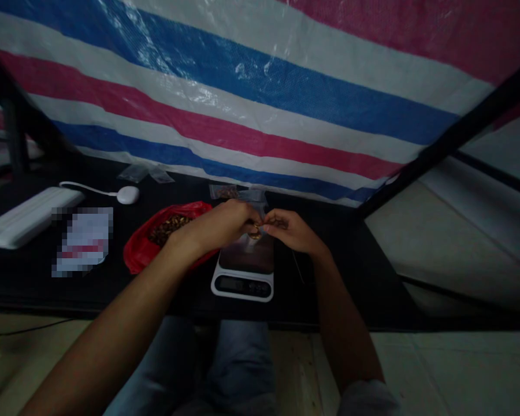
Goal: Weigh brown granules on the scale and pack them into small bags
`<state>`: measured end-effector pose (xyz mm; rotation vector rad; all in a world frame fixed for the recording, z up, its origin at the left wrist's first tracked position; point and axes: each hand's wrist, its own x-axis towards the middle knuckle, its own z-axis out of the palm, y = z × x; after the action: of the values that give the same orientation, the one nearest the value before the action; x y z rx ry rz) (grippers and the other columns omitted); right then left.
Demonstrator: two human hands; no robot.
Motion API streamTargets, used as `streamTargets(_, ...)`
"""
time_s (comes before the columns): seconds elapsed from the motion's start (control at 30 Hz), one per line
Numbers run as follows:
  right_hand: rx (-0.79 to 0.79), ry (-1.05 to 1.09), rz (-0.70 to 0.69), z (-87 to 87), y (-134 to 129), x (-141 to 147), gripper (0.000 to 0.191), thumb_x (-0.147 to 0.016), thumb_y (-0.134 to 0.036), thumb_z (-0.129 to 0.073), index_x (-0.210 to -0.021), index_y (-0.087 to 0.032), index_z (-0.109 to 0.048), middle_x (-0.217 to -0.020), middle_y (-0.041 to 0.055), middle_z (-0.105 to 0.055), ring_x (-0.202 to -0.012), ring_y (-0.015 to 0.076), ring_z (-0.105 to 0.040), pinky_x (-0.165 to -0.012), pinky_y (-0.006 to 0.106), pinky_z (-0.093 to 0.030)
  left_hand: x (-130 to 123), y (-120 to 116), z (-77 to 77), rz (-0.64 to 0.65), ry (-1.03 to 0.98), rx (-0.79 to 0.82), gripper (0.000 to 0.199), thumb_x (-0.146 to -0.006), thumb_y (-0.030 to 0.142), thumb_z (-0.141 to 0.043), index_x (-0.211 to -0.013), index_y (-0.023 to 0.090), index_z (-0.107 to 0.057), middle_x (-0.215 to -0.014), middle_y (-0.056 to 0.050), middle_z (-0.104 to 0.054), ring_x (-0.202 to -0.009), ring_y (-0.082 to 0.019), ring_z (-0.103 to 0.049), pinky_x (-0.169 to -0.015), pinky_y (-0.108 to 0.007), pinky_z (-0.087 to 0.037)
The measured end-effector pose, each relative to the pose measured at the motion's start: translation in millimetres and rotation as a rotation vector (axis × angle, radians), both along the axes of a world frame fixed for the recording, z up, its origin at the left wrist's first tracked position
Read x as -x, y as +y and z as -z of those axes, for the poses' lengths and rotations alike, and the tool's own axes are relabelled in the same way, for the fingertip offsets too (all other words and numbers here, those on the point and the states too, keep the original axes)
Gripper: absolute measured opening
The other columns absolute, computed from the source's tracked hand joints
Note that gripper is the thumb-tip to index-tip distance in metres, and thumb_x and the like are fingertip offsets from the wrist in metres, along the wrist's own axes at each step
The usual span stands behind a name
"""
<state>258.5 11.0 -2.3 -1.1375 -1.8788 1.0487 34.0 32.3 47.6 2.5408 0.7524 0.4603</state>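
Across the back hangs a striped sheet (242, 98) in red, white and blue, its foot falling behind a black table (372, 277) that stretches from one side to the other. Below the table's near edge show the person's legs (242, 358) in blue jeans. On the table, a long white case (30, 216) lies at the far left, and right of the person's left forearm's upper reach the view centres on a red bag (138, 251), open and loosely filled with small brown pieces (173, 225). A packet (84, 237), blurred into squares, lies between case and bag. Right of the bag sits a white kitchen scale (247, 263) with a dark plate; its display is too dim to read. Over the plate the left hand (231, 219) and right hand (292, 230) meet at the fingertips, both pinching what looks like a small clear bag (255, 233) with something golden-brown in it; whether it touches the plate I cannot tell. Behind the hands lies a filled pouch (224, 192), and farther left are flat clear bags (134, 173), near a round white piece (127, 195) on a cord.
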Motion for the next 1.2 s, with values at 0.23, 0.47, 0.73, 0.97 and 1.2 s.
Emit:
streamTargets(0.23,0.037,-0.013,-0.053,0.6,-1.7,-0.2,0.018,-0.086,-0.035,-0.071,-0.089,-0.018,-0.067,-0.084,0.0032,-0.071,-0.078,0.0172,-0.066,-0.072,0.029,-0.05,-5.0,1.8,1.7,-0.01,0.072,0.055,0.019,-0.089,0.013,-0.063,-0.097,0.018,-0.08,-0.091,-0.007,-0.079,-0.09,-0.022,-0.072,-0.079,-0.027,-0.049)
streamTargets(0.47,0.006,-0.022,-0.03,2.0,-1.0,3.8,0.02,-0.087,-0.037,-0.071,-0.086,-0.017,-0.068,-0.081,0.004,-0.072,-0.074,0.0168,-0.065,-0.068,0.028,-0.05,0.3,3.1,3.4,-0.02,0.038,0.093,0.021,-0.088,0.015,-0.065,-0.103,0.021,-0.079,-0.095,-0.004,-0.08,-0.091,-0.021,-0.074,-0.077,-0.026,-0.049)
streamTargets(0.73,-0.013,-0.059,-0.02,-1.9,-2.0,4.2,0.017,-0.086,-0.034,-0.07,-0.09,-0.017,-0.072,-0.078,0.0018,-0.071,-0.068,0.0148,-0.062,-0.062,0.026,-0.046,1.3,0.7,8.2,-0.009,-0.039,0.077,0.025,-0.086,0.01,-0.064,-0.103,0.021,-0.078,-0.105,-0.004,-0.08,-0.097,-0.021,-0.073,-0.085,-0.027,-0.052)
streamTargets(0.97,-0.019,-0.021,-0.004,-0.1,-1.9,4.9,0.015,-0.086,-0.031,-0.07,-0.088,-0.017,-0.072,-0.081,0.0032,-0.073,-0.073,0.0157,-0.065,-0.067,0.027,-0.048,6.4,-7.2,8.8,-0.054,-0.097,0.18,0.03,-0.089,0.015,-0.061,-0.115,0.021,-0.075,-0.113,-0.003,-0.079,-0.103,-0.02,-0.073,-0.089,-0.026,-0.054)
streamTargets(1.2,-0.017,-0.025,-0.001,0.4,-1.1,5.5,0.017,-0.088,-0.033,-0.068,-0.089,-0.017,-0.073,-0.083,0.003,-0.073,-0.075,0.0158,-0.065,-0.068,0.027,-0.048,7.2,-10.5,12.3,-0.081,-0.139,0.175,0.03,-0.089,0.016,-0.062,-0.116,0.02,-0.074,-0.116,-0.005,-0.078,-0.104,-0.022,-0.073,-0.092,-0.029,-0.055)
